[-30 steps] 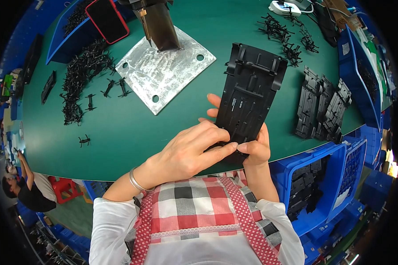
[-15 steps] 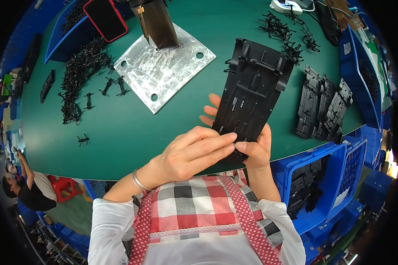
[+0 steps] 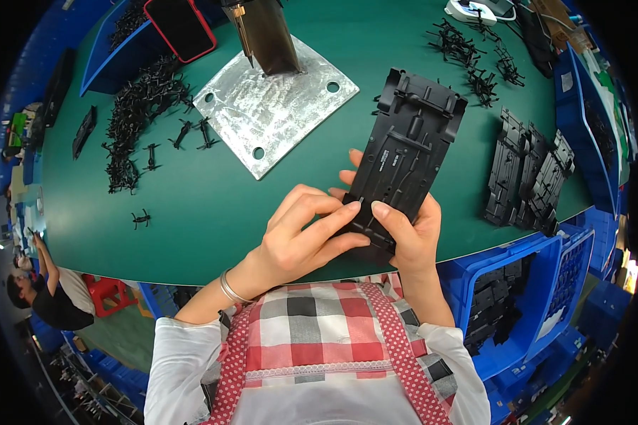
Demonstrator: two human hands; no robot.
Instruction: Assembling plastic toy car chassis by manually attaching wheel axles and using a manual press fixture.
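Note:
A long black plastic chassis panel (image 3: 404,156) with ribs, slots and raised crosspieces is held tilted above the front of the table. My right hand (image 3: 417,230) grips its lower right edge, thumb on the face, and its fingertips show past the panel's left side. At the panel's lower left corner my left hand (image 3: 298,230) is closed, pinching the edge between fingers and thumb. Whether a small part sits under those fingertips is hidden. Small black plastic clips (image 3: 143,106) lie piled on the left, with a single clip (image 3: 141,218) apart, nearer me.
A metal post on a silver base plate (image 3: 276,106) stands on the green table (image 3: 213,241). Beyond the clips are a blue bin (image 3: 120,60) and a red-cased phone (image 3: 181,28). Similar panels (image 3: 524,170) lie right, near a blue crate (image 3: 468,283). At far left sits another person (image 3: 57,301).
My left fingers have drawn back from the panel's face to its lower left edge, bending more. My right thumb has slid slightly up and left. The view has shifted a little.

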